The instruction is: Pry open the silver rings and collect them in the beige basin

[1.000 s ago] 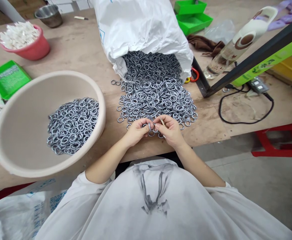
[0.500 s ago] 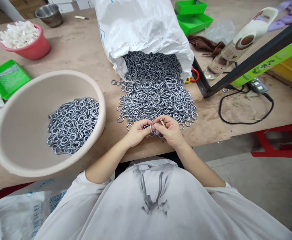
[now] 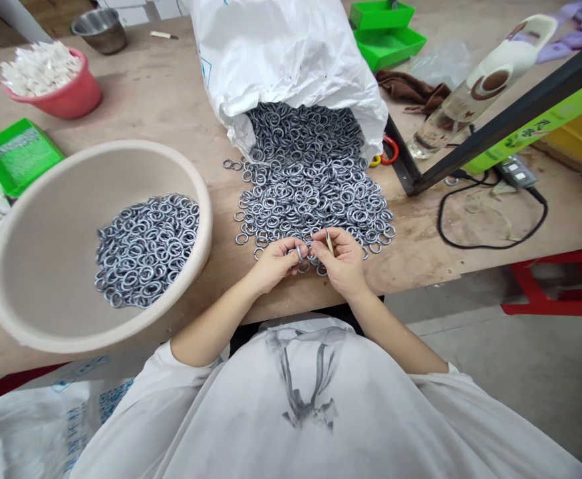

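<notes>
Between the thumb and fingers of my left hand (image 3: 275, 265) a grey ring (image 3: 299, 253) is pinched on edge. My right hand (image 3: 343, 263), just to its right, is closed round a thin pointed tool (image 3: 329, 242) whose tip sticks up past the fingers; its exact kind is too small to tell. The fingertips of both hands are close together but apart. Under and beyond them spreads a heap of grey rings (image 3: 310, 193), which spills from the mouth of a white sack (image 3: 291, 53). A few loose rings lie beneath my hands.
A large beige basin (image 3: 41, 279) partly filled with rings stands at left. Behind it are a green tray (image 3: 18, 156) and a red bowl (image 3: 66, 93) of white pieces. On the right are a black metal frame (image 3: 470, 146), a water bottle (image 3: 475, 93) and a cable (image 3: 490, 245).
My right hand has drawn slightly away from the left, and the pointed tool now stands more upright. The ring stays in my left fingers.
</notes>
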Tool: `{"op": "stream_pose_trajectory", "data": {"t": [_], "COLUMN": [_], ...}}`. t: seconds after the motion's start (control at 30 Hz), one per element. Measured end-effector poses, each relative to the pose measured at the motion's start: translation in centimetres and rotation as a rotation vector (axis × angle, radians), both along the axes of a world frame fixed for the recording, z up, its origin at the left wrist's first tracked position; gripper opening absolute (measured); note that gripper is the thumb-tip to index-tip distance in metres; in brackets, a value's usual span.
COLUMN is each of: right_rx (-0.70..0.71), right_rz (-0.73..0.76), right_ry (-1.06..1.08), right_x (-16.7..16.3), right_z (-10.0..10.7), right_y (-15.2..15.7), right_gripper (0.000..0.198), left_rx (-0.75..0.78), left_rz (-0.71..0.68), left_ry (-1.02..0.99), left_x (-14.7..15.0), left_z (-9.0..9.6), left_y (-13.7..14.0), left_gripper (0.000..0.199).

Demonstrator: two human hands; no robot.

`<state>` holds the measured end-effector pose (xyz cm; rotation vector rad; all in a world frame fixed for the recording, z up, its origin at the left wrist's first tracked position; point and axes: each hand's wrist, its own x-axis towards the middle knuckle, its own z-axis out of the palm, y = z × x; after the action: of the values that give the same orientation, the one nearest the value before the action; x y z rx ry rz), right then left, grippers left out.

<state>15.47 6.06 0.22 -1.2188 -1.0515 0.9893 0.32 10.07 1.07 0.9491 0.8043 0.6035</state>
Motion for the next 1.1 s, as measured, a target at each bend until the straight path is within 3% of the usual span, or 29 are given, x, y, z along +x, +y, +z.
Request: {"op": "stream_pose_trajectory", "data": {"t": [0.53, 1.1], "right_rx": [-0.031, -0.022], "right_rz": [0.059, 0.123], "right_ry": [0.019, 0.031], "right_x": [-0.33, 0.15], "right_z": [0.29, 0.06], "right_y": [-0.11, -0.05], "right_gripper": [0.033, 0.039], "left_rx": [0.119, 0.033], "left_rz": [-0.026, 0.057], "left_ry": [-0.006, 0.001], "left_x": [0.00, -0.20], "left_z": [0.27, 0.31], "left_y": [-0.08, 0.23], "left_gripper": [0.049, 0.049]}}
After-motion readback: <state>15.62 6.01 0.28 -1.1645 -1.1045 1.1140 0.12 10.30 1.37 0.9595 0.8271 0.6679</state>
